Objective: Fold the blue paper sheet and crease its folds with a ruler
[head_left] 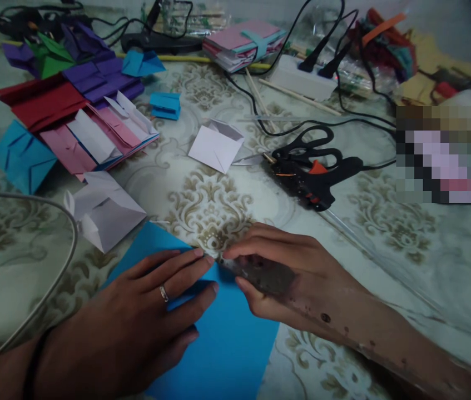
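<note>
Silver ring (pixel 163 293) and thin black wristband (pixel 36 361)

The hands (pixel 135 311) hide part of the blue sheet (pixel 235 350), cut off below, and pixelation masks an item (pixel 444 161) at right.

Left fingers (pixel 189 275) on blue paper (pixel 239 350), right fingers (pixel 271 248) at edge.

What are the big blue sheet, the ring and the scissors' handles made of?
Blue sheet: probably matte paper, thin and without shine. Ring: likely polished metal, silvery with glints. Scissors' handles: perhaps smooth plastic, thick, black and softly shiny.
</note>
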Demonstrator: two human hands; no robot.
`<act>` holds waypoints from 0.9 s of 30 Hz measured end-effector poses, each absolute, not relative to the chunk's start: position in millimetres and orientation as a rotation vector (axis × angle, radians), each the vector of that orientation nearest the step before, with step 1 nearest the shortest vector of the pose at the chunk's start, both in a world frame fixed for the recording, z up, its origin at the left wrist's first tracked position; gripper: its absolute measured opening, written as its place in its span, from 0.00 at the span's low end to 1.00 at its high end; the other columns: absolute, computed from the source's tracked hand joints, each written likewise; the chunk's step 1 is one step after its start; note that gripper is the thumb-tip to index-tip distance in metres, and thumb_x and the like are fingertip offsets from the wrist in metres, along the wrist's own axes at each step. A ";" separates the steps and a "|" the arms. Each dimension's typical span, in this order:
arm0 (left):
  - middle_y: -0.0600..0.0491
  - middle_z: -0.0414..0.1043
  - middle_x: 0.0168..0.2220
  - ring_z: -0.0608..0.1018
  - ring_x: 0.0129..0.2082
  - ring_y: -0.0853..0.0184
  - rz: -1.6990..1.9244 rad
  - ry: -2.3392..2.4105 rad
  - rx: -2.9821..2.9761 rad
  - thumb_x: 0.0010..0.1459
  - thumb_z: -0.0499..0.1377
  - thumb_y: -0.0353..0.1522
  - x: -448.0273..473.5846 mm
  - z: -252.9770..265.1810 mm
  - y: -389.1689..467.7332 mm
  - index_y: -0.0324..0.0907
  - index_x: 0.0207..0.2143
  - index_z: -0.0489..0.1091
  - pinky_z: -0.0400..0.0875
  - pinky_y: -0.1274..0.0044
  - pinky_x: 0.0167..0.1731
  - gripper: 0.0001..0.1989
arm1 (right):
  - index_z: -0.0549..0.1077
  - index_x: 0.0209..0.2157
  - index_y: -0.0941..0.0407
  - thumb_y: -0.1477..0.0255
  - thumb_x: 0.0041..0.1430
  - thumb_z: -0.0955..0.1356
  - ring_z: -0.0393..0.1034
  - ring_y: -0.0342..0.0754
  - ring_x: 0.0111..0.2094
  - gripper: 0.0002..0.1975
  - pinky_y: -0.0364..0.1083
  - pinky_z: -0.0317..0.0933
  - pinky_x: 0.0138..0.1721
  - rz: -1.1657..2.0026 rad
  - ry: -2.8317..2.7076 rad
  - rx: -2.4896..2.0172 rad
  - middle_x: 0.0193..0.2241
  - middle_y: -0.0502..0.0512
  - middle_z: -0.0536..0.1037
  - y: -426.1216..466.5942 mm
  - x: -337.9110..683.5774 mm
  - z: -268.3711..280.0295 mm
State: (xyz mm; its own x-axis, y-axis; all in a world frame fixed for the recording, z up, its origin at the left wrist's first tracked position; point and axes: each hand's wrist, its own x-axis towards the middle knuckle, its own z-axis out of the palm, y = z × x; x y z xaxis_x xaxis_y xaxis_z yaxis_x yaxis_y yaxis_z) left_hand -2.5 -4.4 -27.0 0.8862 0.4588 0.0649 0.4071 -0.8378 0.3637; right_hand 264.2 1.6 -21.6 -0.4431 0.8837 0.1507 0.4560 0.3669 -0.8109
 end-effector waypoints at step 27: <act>0.49 0.68 0.66 0.66 0.68 0.54 0.242 0.637 2.708 0.68 0.58 0.32 -1.7 -27.9 -3.0 0.44 0.63 0.68 0.69 0.61 0.63 0.22 | 0.78 0.42 0.54 0.75 0.57 0.72 0.74 0.47 0.32 0.10 0.45 0.67 0.33 0.989 -2.167 -1.171 0.33 0.53 0.78 -1.5 278.8 -18.6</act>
